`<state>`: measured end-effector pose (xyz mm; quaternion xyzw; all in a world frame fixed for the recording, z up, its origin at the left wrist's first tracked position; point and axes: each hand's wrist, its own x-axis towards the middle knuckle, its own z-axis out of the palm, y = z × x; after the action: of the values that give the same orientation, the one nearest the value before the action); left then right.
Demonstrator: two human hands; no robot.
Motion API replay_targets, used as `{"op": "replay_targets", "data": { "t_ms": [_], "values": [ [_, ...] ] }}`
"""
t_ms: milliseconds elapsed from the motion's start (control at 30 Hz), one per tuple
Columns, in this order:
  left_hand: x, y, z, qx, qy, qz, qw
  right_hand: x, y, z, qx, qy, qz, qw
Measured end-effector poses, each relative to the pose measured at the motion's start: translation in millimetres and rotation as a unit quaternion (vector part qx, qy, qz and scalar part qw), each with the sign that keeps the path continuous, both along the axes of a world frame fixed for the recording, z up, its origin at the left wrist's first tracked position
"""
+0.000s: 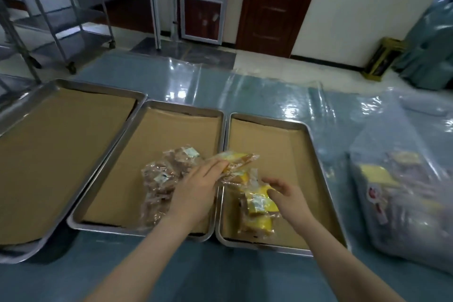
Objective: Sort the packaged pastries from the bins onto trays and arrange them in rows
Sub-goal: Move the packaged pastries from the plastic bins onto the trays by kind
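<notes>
Work surface: a blue flat surface [220,274] under a glossy clear plastic film carries all items.

Trays: three rectangular stainless-steel trays, each lined with brown paper, lie side by side.
- Left tray [99,86]: liner bare; its right edge meets the middle tray.
- Middle tray [184,107]: holds a loose cluster of clear-wrapped brown pastry packets [164,180] in its near right part.
- Right tray [270,122]: holds a pile of clear-wrapped pastry packets with yellow labels [260,213] along its near left side.

Supply: a large clear plastic bag [404,193] of mixed packaged pastries sits on the surface to the right of the right tray, apart from it.

Hands:
- Left hand [196,193]: reaches over the middle tray; its nearly straight fingers hold one yellow-labelled packet [236,160] by its end, raised above the shared rim of the middle and right trays.
- Right hand [288,195]: over the right tray, fingers curved, thumb touching the top of the yellow-labelled pile. Whether it grips a packet cannot be determined.

Background: a wheeled metal rack [61,10] stands at far left.
</notes>
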<state>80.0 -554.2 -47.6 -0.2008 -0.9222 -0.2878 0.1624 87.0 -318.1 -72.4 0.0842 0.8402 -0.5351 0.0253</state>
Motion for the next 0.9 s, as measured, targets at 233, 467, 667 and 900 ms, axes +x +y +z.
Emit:
{"op": "replay_targets", "data": {
  "t_ms": [233, 467, 667, 900],
  "values": [
    [-8.2, 90.2, -36.9, -0.059, -0.025, -0.105, 0.992, 44.2, 75.9, 0.2, 0.020, -0.011, -0.085, 0.996],
    [-7.1, 129.3, -74.1, -0.254, -0.209, -0.150, 0.932, 77.5, 121.3, 0.4, 0.026, -0.028, -0.124, 0.992],
    [-9.4, 160.9, -27.4, -0.202, -0.183, -0.136, 0.953, 73.3, 139.2, 24.9, 0.030, 0.004, -0.072, 0.997],
    [5.0, 205.7, 50.7, -0.125, -0.075, -0.060, 0.987, 36.0, 160.9, 83.3, 0.119, 0.103, 0.064, 0.985]
  ]
}}
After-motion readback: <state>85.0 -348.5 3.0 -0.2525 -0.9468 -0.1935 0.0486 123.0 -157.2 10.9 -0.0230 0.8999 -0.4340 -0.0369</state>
